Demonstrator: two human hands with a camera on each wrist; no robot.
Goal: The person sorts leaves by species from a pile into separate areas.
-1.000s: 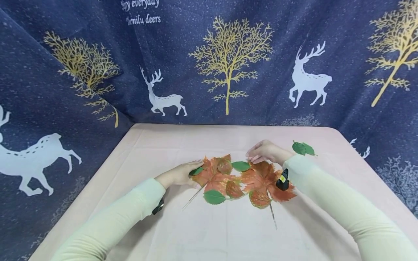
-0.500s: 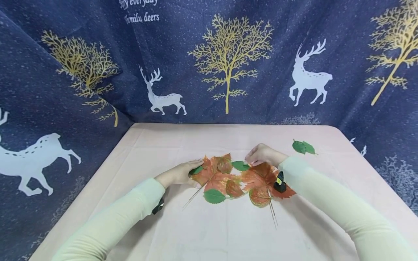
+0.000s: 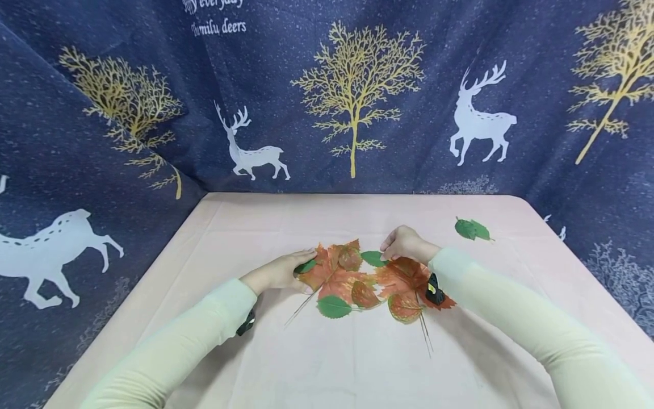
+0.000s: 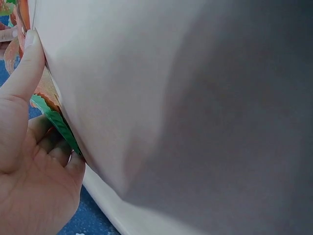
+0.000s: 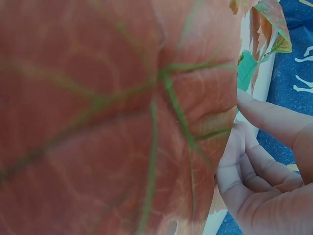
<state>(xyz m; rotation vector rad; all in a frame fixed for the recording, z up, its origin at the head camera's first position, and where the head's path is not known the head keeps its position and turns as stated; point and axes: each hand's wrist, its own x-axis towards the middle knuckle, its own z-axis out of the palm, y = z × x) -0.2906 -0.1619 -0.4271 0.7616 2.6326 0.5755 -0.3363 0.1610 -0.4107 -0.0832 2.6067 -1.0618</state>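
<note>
Red, orange and green leaves lie in a cluster mid-table. My left hand point(image 3: 284, 272) rests at the cluster's left edge, where its curled fingers point(image 4: 55, 147) and thumb hold the orange maple leaf point(image 3: 332, 276) and a small green leaf point(image 3: 307, 266) point(image 4: 58, 123). At the back of the cluster, my right hand point(image 3: 405, 243) point(image 5: 259, 166) grips the far edge of the red maple leaf point(image 3: 403, 277) with curled fingers. That leaf fills the right wrist view point(image 5: 98, 122). A green leaf point(image 3: 374, 258) point(image 5: 247, 68) lies just left of this hand.
Another green leaf point(image 3: 334, 307) and two small oval red leaves point(image 3: 365, 295) lie at the cluster's front, with thin stems trailing toward me. A separate pair of green leaves point(image 3: 472, 229) lies far right. A pink cloth point(image 3: 357, 363) covers the table; dark blue deer-print curtains surround it.
My right hand has slid left and slightly nearer with the red maple leaf, closing it against the orange one. The left hand has stayed put.
</note>
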